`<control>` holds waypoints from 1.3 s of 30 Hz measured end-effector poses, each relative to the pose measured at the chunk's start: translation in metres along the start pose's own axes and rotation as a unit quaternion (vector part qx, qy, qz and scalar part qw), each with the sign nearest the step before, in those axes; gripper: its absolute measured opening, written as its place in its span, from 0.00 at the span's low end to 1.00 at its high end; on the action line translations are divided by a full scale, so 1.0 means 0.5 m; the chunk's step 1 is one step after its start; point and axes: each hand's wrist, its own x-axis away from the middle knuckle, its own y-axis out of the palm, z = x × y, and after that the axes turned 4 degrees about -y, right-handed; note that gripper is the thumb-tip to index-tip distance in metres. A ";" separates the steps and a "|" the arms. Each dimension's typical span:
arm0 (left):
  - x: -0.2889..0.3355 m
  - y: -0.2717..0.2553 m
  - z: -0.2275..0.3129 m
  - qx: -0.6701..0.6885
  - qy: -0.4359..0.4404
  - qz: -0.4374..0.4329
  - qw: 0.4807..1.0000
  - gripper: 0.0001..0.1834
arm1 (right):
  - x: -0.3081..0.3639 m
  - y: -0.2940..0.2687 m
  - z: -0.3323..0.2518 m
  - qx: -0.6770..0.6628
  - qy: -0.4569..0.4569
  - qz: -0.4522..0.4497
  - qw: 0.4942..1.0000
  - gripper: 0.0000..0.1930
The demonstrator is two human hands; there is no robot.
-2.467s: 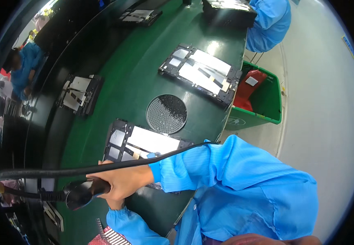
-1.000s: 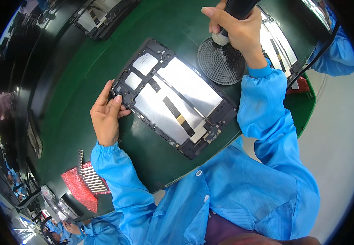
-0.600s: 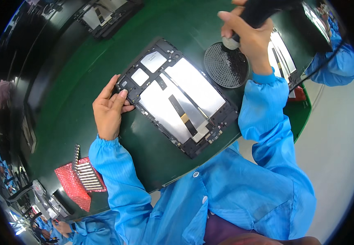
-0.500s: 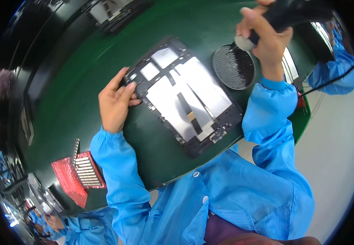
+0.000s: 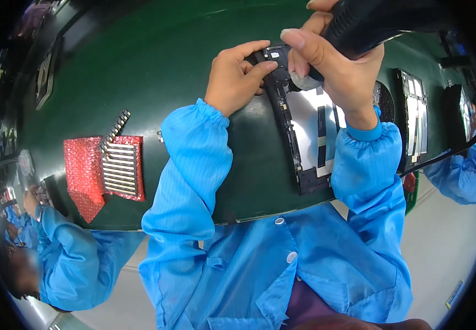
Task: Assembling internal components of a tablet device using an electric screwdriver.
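The opened tablet (image 5: 307, 129) lies on the counter (image 5: 243, 170), toward two o'clock from the view's centre. The left hand (image 5: 234, 80) pinches its eleven-o'clock corner; the right hand's (image 5: 341, 69) fingers wrap a driver (image 5: 367, 26) over its twelve-o'clock end.

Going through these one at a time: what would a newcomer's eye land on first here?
Probably the bulky black handheld tool at the upper right, gripped in the right hand over the far end of an opened flat device with shiny silver panels; the left hand holds that device's far left corner. Next would be the red bubble wrap, vivid against the green table to the left of the left sleeve.
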 end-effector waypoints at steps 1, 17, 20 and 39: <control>-0.001 0.000 -0.004 0.000 0.007 -0.004 1.000 0.21 | 0.002 0.002 0.012 -0.071 -0.067 0.002 0.995 0.21; -0.001 0.003 -0.008 -0.027 0.021 0.011 0.999 0.20 | 0.022 0.012 0.027 -0.080 -0.041 -0.002 0.996 0.21; -0.006 0.007 -0.011 -0.014 0.016 0.005 1.000 0.19 | 0.024 0.022 0.004 -0.087 -0.064 -0.011 0.994 0.20; 0.001 0.010 0.000 -0.045 0.021 -0.010 0.999 0.19 | -0.023 -0.005 -0.186 0.313 0.177 0.088 0.929 0.19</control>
